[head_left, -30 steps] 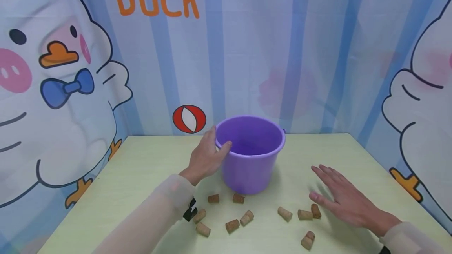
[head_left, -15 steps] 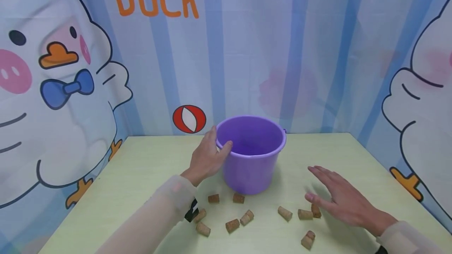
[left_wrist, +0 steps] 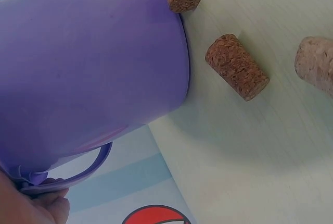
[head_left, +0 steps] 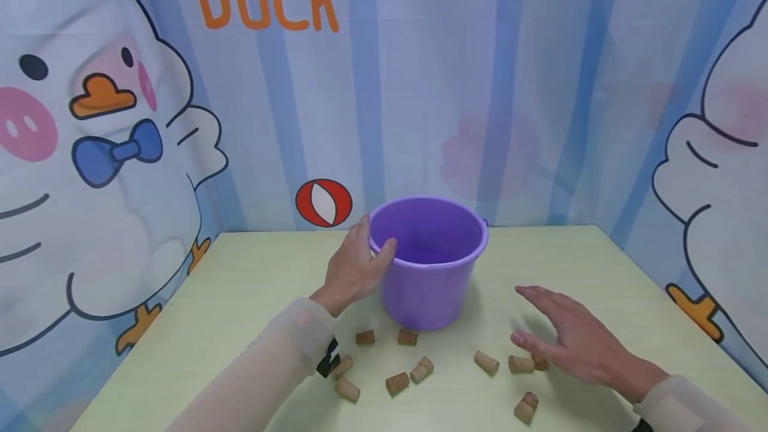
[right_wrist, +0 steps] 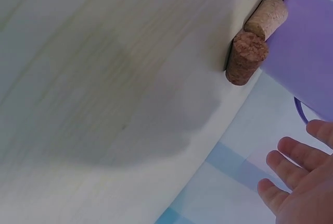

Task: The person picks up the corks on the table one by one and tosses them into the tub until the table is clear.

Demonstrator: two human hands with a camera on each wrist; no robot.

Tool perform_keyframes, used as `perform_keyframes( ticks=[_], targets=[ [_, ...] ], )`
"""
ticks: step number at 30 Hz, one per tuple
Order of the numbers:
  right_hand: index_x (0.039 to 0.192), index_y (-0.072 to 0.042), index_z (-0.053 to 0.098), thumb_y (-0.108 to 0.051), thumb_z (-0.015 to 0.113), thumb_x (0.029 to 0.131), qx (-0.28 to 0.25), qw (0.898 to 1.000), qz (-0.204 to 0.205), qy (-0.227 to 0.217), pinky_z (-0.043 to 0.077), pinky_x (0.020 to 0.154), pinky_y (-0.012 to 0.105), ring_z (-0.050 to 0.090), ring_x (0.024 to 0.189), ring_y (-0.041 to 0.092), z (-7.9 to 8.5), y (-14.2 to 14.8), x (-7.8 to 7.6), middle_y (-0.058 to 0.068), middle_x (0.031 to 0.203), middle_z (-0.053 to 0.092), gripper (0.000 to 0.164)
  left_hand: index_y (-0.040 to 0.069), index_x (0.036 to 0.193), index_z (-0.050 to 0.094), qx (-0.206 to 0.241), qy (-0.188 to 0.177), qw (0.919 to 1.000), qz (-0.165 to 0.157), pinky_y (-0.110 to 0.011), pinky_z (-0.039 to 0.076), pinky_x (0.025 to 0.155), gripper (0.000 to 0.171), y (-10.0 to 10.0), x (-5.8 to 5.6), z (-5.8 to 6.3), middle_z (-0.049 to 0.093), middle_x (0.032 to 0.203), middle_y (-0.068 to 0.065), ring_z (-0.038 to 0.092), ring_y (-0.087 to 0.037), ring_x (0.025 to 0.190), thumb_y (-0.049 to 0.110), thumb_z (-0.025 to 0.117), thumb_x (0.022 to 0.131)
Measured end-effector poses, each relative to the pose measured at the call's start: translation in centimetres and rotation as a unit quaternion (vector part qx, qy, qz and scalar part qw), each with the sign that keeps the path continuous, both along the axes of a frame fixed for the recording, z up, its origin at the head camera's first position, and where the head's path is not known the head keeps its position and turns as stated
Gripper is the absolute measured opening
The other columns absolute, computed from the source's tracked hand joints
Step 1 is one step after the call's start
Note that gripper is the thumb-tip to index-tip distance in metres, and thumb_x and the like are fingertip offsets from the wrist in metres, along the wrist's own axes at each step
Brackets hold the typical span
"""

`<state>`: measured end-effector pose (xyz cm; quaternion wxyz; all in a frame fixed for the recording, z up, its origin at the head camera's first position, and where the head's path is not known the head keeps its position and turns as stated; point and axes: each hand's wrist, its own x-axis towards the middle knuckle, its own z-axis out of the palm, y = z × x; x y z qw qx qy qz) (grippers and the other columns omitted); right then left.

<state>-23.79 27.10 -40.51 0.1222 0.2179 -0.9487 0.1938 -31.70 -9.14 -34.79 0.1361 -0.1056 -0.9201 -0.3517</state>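
Observation:
A purple bucket [head_left: 429, 295] stands upright at the middle of the table. My left hand [head_left: 354, 265] grips its left rim, with the thumb over the edge; in the left wrist view the bucket's handle [left_wrist: 96, 164] shows beside the fingers. To the right, my right hand [head_left: 579, 342] hovers with fingers extended and holds nothing. It partly covers a dark cork [head_left: 541, 361], which lies against a paler cork [head_left: 521, 364]. Another cork [head_left: 486, 363] lies left of these two. In the right wrist view, the hand's fingers [right_wrist: 291, 169] are spread apart.
Several more corks lie in front of the bucket, among them a dark cork [head_left: 407, 337] near its base and a speckled cork [head_left: 397, 384]. One two-toned cork [head_left: 526, 408] is near the front right. A duck-print curtain [head_left: 414, 85] hangs behind the pale table [head_left: 264, 272].
My right hand has drifted slightly left, covering more of the dark cork. The left hand keeps its grip on the bucket, and the corks have stayed in place.

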Motion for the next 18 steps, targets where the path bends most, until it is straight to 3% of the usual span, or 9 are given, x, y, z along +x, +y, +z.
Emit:
perform_keyframes(
  ticks=[18],
  targets=[
    [0.151, -0.017, 0.050, -0.052, 0.066, 0.096, -0.001, 1.000, 0.009, 0.011, 0.040, 0.102, 0.069, 0.050, 0.134, 0.043, -0.11, -0.95, 0.08, 0.014, 0.148, 0.054, 0.068, 0.007, 0.164, 0.018, 0.004, 0.016, 0.9999, -0.001, -0.058, 0.041, 0.112, 0.081, 0.33, 0.10, -0.07, 0.038, 0.161, -0.012, 0.042, -0.031, 0.145, 0.049, 0.050, 0.102]
  ],
)
